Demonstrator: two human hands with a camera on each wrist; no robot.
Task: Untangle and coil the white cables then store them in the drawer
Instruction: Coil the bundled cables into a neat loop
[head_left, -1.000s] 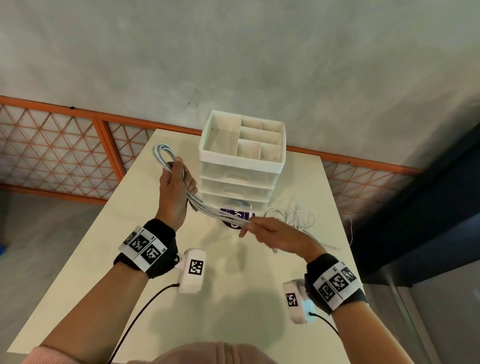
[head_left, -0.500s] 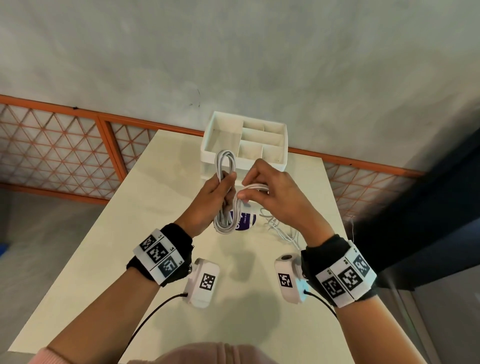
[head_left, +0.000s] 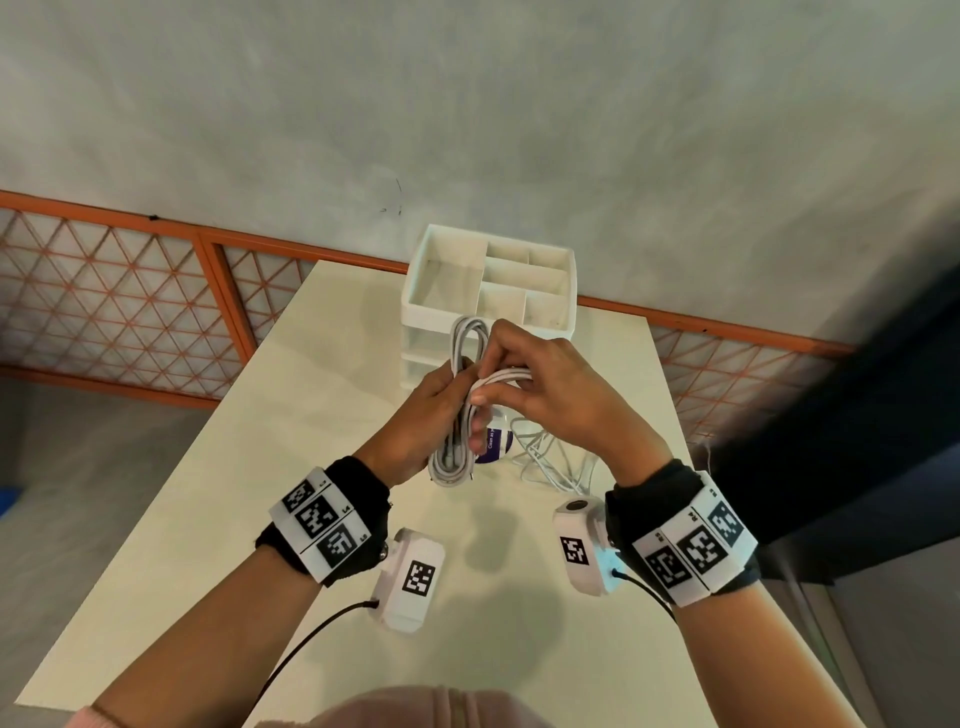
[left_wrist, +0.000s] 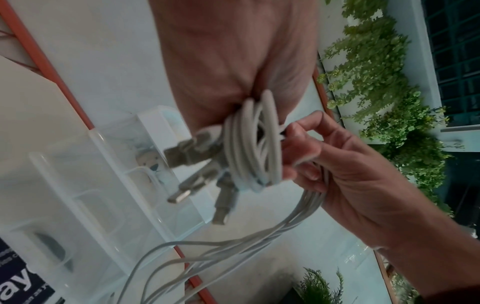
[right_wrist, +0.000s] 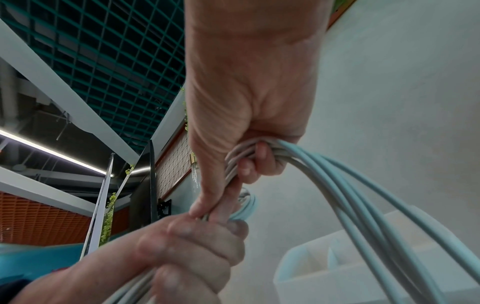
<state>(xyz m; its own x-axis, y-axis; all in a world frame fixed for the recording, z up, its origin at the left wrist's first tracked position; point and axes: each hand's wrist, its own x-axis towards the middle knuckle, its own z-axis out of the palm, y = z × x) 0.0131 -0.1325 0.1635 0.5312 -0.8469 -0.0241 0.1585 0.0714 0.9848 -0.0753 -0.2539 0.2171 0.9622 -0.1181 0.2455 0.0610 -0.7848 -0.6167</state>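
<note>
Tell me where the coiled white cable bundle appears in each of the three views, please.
Head: centre, the cable bundle gripped upright by the left hand.
Left wrist: centre, right hand beside it.
Right wrist: lower centre.
Shared landmark: white drawer organiser.

You get soft, even daylight in the head view, with faint blurred shadows of both arms on the table (head_left: 519, 649). The wall bows and the far right edge smears dark (wide-angle stretch). From the left wrist, the USB plugs (left_wrist: 197, 164) are motion-blurred and the drawer unit (left_wrist: 78, 195) behind them is out of focus. From the right wrist, a ceiling light strip (right_wrist: 52, 152) glares, the near cable strands (right_wrist: 363, 205) take a bluish cast, and the left hand (right_wrist: 187, 251) is soft.
</note>
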